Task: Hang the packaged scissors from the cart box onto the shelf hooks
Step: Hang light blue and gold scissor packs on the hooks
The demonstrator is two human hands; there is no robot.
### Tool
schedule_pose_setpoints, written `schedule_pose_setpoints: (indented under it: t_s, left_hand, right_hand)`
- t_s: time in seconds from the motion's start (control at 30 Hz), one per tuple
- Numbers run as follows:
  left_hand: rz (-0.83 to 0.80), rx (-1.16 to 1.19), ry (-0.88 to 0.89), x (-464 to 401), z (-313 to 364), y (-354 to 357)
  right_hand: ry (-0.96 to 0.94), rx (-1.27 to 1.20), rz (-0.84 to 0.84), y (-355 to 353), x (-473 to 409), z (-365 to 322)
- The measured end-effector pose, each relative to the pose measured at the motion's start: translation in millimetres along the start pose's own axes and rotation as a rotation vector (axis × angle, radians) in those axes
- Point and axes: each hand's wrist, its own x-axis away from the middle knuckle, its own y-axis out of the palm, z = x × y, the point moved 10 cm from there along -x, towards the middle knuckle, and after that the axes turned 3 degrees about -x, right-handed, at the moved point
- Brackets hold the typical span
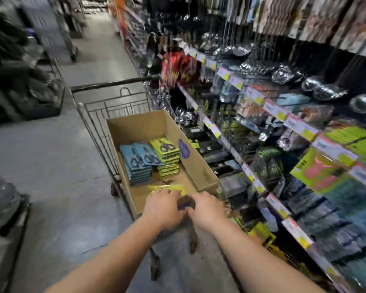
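A cardboard box (201,166) sits in a wire shopping cart (97,115). Inside it stand a stack of blue scissor packs (138,163) and a stack of green scissor packs (166,155). A blurred yellow-green pack (167,189) lies at the near end of the box. My left hand (163,208) rests on that pack with its fingers curled over its near edge. My right hand (206,209) is beside it at the box's near edge, fingers bent over something dark; what it holds is blurred.
Shelves (283,115) with hooks, price tags and hanging packaged goods run along the right, close to the cart. Ladles (283,75) hang above. Dark bagged stock (19,81) stands at the left of the grey aisle floor (61,166).
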Motion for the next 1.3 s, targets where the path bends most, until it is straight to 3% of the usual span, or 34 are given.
schedule_pose_setpoints:
  t_s: [0.3,1.0,1.3]
  left_hand:
    - [-0.057,0.07,-0.093,-32.3,-75.2,6.5]
    - [-0.16,0.105,-0.193,-183.9,-93.2,19.2]
    - [-0.311,0.057,-0.167,-236.4,-122.2,83.7]
  right_hand:
    - [-0.008,0.002,-0.093,22.7,-54.1,-46.3]
    - [-0.032,-0.017,-0.255,25.7,-223.6,-10.5]
    - [0.136,-0.084,-0.39,86.8,-257.6,13.8]
